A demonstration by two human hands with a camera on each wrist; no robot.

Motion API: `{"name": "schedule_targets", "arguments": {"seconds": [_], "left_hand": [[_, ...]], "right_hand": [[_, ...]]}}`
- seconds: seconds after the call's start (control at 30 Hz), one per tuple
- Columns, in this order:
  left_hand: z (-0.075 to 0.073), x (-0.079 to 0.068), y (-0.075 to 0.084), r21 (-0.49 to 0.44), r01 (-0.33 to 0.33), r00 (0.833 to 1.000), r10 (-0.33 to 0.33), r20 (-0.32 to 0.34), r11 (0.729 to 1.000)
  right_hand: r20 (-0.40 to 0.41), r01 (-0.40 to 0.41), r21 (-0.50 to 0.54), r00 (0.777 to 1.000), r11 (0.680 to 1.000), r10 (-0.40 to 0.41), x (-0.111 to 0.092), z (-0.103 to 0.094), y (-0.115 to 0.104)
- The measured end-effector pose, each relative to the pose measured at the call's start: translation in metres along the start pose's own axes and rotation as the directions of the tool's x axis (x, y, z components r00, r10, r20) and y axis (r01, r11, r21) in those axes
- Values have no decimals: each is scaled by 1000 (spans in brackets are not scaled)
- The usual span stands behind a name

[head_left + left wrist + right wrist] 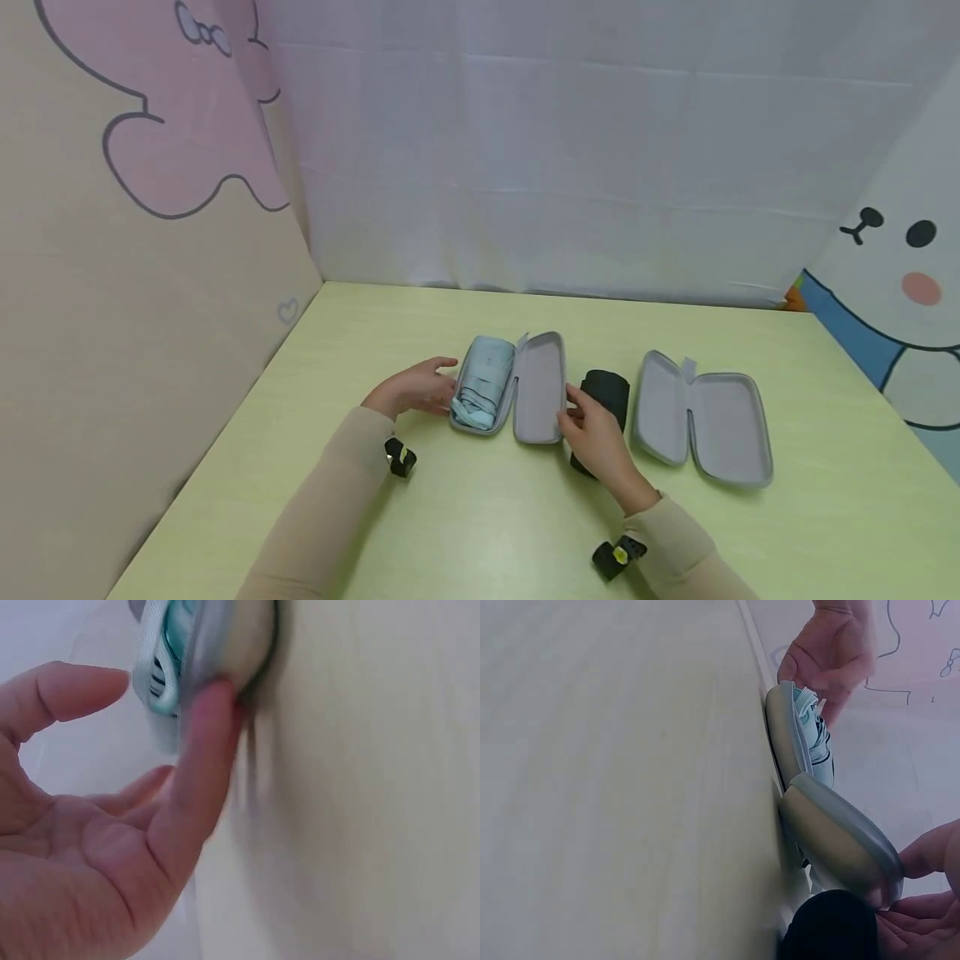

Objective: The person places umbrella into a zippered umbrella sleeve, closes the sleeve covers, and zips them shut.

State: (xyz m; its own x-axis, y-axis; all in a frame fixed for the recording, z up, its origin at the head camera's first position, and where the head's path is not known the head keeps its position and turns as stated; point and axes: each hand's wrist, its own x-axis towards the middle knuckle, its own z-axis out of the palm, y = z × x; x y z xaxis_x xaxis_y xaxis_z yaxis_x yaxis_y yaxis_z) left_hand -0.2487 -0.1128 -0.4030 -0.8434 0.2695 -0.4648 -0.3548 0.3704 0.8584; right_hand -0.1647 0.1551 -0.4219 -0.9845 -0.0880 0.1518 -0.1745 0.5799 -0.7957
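Note:
A grey zip case (539, 392) lies unfolded on the table, with a light-blue folded umbrella (486, 375) in its left half. The left hand (420, 388) is at that half's outer side. In the left wrist view its fingers (204, 750) touch the case's outside, and the thumb is held up near the umbrella's strap (166, 686). The right hand (600, 437) pinches the outer edge of the case's right half, seen tilted up in the right wrist view. Behind this hand lies a black rolled umbrella (606, 392), partly hidden by it.
A second grey case (731, 429) lies unfolded to the right of the black umbrella. The pale yellow-green table (480, 533) ends at a white curtain (555, 167) at the back. A printed wall panel (150, 292) stands on the left, another on the right.

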Motion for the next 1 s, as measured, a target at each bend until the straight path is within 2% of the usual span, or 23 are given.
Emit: {"name": "schedule_targets", "arguments": {"seconds": [0.1, 0.2, 0.33, 0.57, 0.73, 0.87, 1.0], "left_hand": [[-3, -2, -5, -72, -9, 999, 12, 50, 997], [-3, -1, -10, -88, -22, 999, 26, 43, 996], [0, 1, -15, -64, -27, 1000, 28, 5, 998], [12, 5, -15, 57, -7, 993, 13, -119, 998], [15, 8, -16, 77, 13, 991, -3, -137, 997], [16, 8, -15, 29, 22, 991, -18, -133, 999], [17, 7, -11, -55, 25, 986, -34, -166, 998]], "right_hand": [[-5, 1, -1, 1000, 1000, -1, -1, -1, 0], [-2, 3, -2, 1000, 1000, -3, -1, -1, -1], [5, 6, 3, 1000, 1000, -6, -2, 0, -1], [-4, 10, 19, 1000, 1000, -10, 0, 2, -5], [13, 3, 63, 1000, 998, -4, 1, 4, -8], [17, -13, 63, 1000, 998, 12, 1, 4, -8], [15, -23, 65, 1000, 998, 22, 1, 3, -10]]}}
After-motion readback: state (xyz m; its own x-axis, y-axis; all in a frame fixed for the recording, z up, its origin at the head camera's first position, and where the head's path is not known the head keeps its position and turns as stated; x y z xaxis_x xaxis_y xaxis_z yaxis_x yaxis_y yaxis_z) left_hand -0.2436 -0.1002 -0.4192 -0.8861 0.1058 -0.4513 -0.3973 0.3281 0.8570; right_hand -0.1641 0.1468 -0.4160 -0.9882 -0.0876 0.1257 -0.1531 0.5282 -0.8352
